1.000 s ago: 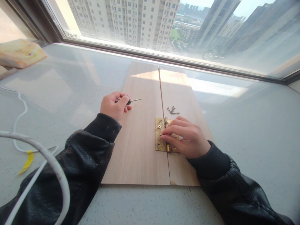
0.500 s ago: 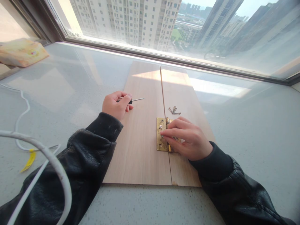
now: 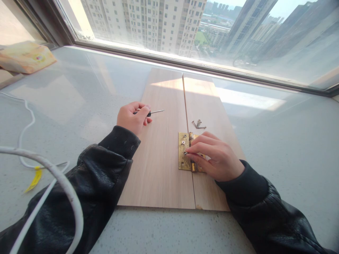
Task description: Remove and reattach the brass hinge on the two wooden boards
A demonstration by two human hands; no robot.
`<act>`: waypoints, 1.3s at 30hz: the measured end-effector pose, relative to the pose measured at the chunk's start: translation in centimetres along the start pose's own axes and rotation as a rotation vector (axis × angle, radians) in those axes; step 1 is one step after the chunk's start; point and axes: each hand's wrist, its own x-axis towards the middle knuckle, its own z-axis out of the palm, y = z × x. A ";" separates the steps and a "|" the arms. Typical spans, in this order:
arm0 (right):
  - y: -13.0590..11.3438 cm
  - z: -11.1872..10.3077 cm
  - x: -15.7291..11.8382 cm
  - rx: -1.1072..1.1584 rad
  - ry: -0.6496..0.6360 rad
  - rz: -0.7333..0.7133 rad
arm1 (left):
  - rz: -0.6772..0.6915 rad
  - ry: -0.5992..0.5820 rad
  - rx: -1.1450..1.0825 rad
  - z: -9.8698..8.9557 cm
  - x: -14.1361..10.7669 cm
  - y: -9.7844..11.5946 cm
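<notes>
My left hand (image 3: 135, 116) is closed round a small screwdriver (image 3: 157, 112) with a black handle, its thin shaft pointing right above the left board (image 3: 161, 169). A brass hinge (image 3: 183, 160) lies across the seam between that board and the right board (image 3: 212, 197). My right hand (image 3: 214, 155) pinches a small screw (image 3: 185, 153) at the hinge's left leaf and covers much of the right leaf. Another screw head (image 3: 183, 142) shows in the left leaf above it. Several loose screws (image 3: 199, 124) lie on the right board behind the hinge.
Both boards lie on a pale speckled sill (image 3: 164, 229). A window frame (image 3: 159, 61) runs along the back. At the left are a tissue pack (image 3: 29, 58), a white cable (image 3: 76, 208) and a yellow tag (image 3: 34, 180).
The right fingertips have shifted slightly on the hinge, so the screw between them shows more. My left hand keeps its hold on the screwdriver. The whole view has shifted a little.
</notes>
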 end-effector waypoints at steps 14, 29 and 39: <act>-0.6 0.1 0.4 -0.084 -0.022 0.045 | -0.005 -0.016 0.003 -0.1 0.0 0.1; -0.6 -0.3 -0.4 -0.047 0.199 0.130 | 0.001 -0.045 0.069 -0.1 -0.2 0.0; 5.6 -3.4 -6.3 -0.348 0.165 0.961 | 0.017 -0.041 0.133 -0.1 -0.3 0.1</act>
